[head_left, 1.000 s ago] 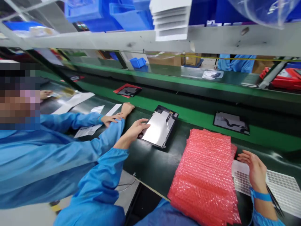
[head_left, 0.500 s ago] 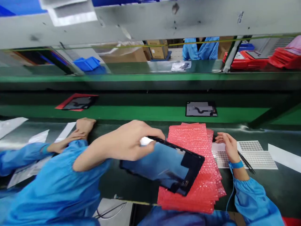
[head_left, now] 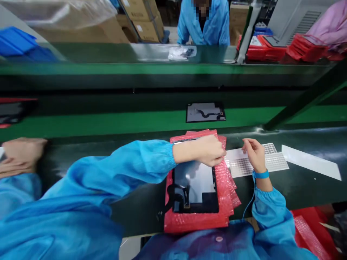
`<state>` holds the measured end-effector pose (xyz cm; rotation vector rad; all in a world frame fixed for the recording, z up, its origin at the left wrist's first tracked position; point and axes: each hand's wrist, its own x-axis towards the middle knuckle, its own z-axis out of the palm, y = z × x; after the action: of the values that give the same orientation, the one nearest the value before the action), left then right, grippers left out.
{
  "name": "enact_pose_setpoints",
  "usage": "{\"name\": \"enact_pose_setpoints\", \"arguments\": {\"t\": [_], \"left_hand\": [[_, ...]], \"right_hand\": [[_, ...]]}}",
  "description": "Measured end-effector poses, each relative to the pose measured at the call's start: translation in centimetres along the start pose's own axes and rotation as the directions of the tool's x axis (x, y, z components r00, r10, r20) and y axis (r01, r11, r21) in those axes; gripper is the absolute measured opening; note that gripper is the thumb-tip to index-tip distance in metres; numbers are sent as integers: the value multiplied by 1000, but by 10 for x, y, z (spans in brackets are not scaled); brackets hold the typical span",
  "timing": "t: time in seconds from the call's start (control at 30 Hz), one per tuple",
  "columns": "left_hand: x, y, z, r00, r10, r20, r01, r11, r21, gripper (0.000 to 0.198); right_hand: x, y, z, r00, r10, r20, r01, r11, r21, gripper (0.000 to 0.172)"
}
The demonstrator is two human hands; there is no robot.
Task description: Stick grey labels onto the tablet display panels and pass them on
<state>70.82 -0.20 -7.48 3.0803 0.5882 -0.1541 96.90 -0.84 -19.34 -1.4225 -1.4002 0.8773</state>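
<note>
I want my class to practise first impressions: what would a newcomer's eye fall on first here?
Most likely the bright red bubble wrap, stacked at the front of the bench, with a dark-edged panel lying on it and the left hand over the panel's far end. Next, perhaps, the blue wristband on the right wrist, near the white gridded sheets. Beyond the stack, a second panel lies on a green strip.

Dark bench [head_left: 141,207] bearing red pouches [head_left: 225,195]; gridded sheets [head_left: 277,162]
</note>
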Motion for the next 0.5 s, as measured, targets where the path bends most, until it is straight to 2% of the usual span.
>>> {"name": "enact_pose_setpoints", "arguments": {"t": [0.07, 0.13, 0.2, 0.27, 0.3, 0.37, 0.43, 0.5], "left_hand": [[0, -3, 18, 998, 11, -60, -13, 999, -44, 27], [-6, 2, 30, 982, -29, -185, 13, 996, -88, 28], [-16, 14, 36, 945, -104, -309, 57, 986, -158, 28], [-23, 32, 34, 920, -144, -364, 56, 969, -241, 29], [-23, 41, 31, 920, -137, -367, 33, 961, -276, 29], [-18, 59, 24, 934, -105, -342, -9, 949, -315, 29], [-2, 71, 19, 955, -98, -280, 3, 947, -323, 30], [21, 77, 20, 978, -116, -176, 58, 950, -306, 36]], "right_hand": [[-9, 1, -26, 1000, 19, -2, -19, 994, -103, 46], [-19, 4, -55, 999, 51, 13, -46, 964, -260, 46], [-28, 11, -82, 993, 108, 47, -72, 872, -485, 51], [-33, 19, -101, 980, 170, 104, -67, 774, -629, 55], [-34, 22, -107, 968, 199, 149, -54, 753, -656, 55], [-31, 25, -112, 935, 243, 260, -21, 767, -642, 52], [-23, 22, -111, 899, 272, 343, -41, 832, -553, 47], [-10, 16, -107, 906, 264, 329, -118, 907, -404, 42]]}}
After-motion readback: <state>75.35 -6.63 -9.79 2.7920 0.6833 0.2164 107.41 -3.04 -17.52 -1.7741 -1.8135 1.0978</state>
